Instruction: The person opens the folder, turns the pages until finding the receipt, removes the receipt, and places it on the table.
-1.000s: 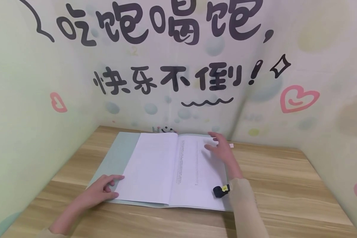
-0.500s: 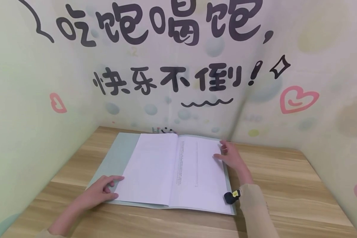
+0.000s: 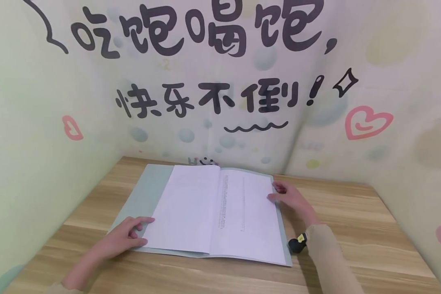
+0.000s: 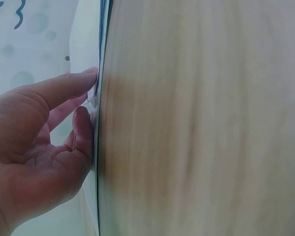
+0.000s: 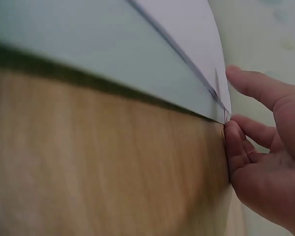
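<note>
An open book (image 3: 183, 208) with a pale blue-green cover (image 3: 141, 196) lies flat; its left page looks blank and its right page (image 3: 253, 216) bears columns of small print. My left hand (image 3: 121, 239) rests at the lower left edge of the left page, its index finger and thumb spread on it. In the left wrist view, the left hand's fingers (image 4: 82, 81) touch the book near its edge. My right hand (image 3: 290, 200) is at the upper right edge of the right page. In the right wrist view, its thumb and fingers (image 5: 236, 140) are apart, the fingers against the book's edge.
The book lies on a wood-grain table (image 3: 353, 228). A wall (image 3: 206, 139) with black lettering and coloured spots stands behind it, with side walls left and right. A small black camera (image 3: 297, 245) sits at the right wrist.
My right hand has moved right and slightly toward me, from over the right page's top to its right edge. The left hand and the book have stayed put.
</note>
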